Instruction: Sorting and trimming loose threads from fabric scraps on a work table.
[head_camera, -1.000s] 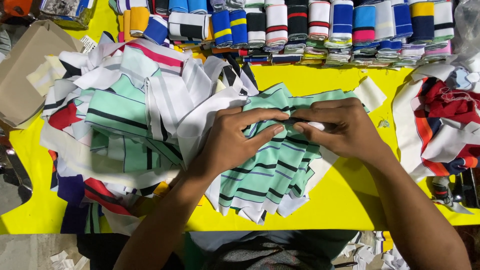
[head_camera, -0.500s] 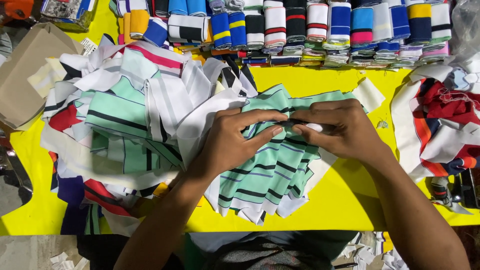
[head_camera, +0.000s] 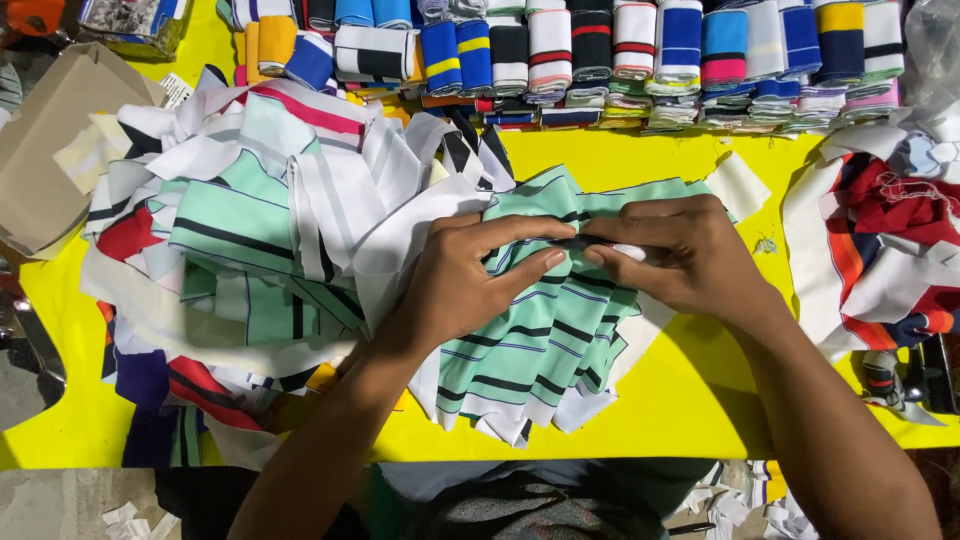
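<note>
Barely any change from half a second ago: same spot, same hold, with the fingertips only a touch closer together.

Nearest, two bare forearms coming up from the bottom edge and meeting in the middle. Left hand (head_camera: 455, 290) lying flat on the green striped cloth pieces (head_camera: 540, 340), fingers stretched to the right, thumb and first finger pinching the top fold. Right hand (head_camera: 685, 255) curled over from the other side, fingertips pressed together on the same fold, maybe also on a small white scrap, hard to tell. Green stack fanned out on the yellow table (head_camera: 700, 400), right under both hands.

Further left, a big heap of mixed cloth strips (head_camera: 250, 240). Far right, a red and white cloth pile (head_camera: 880, 250). At the back, a row of rolled striped bands (head_camera: 620, 50).
</note>
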